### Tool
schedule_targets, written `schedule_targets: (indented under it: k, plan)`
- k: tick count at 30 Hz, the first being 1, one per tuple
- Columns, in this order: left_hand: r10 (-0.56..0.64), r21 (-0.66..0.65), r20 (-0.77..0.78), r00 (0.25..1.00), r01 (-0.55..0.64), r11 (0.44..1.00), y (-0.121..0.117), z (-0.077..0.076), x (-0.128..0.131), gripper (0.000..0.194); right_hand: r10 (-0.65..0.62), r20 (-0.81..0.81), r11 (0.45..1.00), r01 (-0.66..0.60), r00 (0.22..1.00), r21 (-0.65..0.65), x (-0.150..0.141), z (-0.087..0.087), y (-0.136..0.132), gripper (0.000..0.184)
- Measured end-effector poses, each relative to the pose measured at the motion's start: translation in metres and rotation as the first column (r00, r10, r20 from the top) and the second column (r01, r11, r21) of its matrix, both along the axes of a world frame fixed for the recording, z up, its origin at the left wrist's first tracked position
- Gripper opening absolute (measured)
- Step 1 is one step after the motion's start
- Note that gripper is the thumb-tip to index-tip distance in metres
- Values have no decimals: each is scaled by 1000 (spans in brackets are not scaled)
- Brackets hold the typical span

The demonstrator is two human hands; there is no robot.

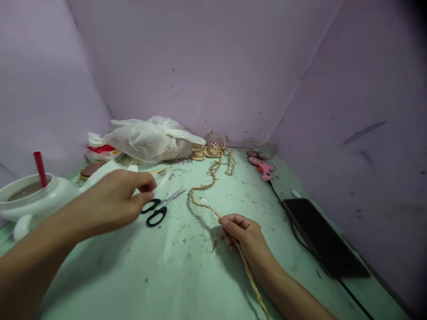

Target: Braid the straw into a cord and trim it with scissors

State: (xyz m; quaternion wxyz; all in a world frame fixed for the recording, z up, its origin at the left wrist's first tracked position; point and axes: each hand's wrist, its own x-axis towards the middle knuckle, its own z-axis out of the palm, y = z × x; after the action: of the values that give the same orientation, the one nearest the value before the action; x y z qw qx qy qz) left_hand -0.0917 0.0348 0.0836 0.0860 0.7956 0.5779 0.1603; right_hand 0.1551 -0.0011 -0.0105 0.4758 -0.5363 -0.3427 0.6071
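My right hand is closed around a braided jute cord that runs from below my wrist up across the green table toward the back corner. My left hand hovers above the table with its fingers pinched together; whether anything is in them is hidden. Its fingertips are just left of a pair of black-handled scissors lying flat on the table.
A white bowl with a red stick stands at far left. A crumpled plastic bag and small jute coils lie at the back. A pink glue gun with its black cable and a dark phone lie at right. Lilac walls enclose the table.
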Motion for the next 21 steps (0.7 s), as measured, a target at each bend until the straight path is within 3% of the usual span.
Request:
schedule_targets:
  k: [2, 5, 10, 13, 16, 21]
  plan:
    - [-200, -213, 75, 977, 211, 954, -12, -3, 20, 14, 1, -36, 1000, -1, 999, -3, 1, 0, -1, 18]
    - [-271, -327, 126, 954, 298, 897, -23, -15, 45, 14, -17, -92, 1000, 15, 996, -22, 4, -1, 1, 18]
    - [-286, -335, 166, 944, 327, 884, -26, -43, 63, 12, -25, -181, 1000, 22, 983, -18, 10, -3, 3, 19]
    - [-312, -275, 160, 937, 346, 897, -26, -56, 66, 11, 2, -221, 1000, -6, 975, -17, 10, 0, 1, 16]
    - [-342, -215, 166, 925, 372, 903, -26, -63, 68, 12, 19, -224, 999, -25, 974, -25, 8, 4, -2, 15]
    - [-310, -240, 252, 917, 369, 898, -27, -65, 74, 15, 75, -312, 995, -93, 947, -43, 1, 6, -7, 15]
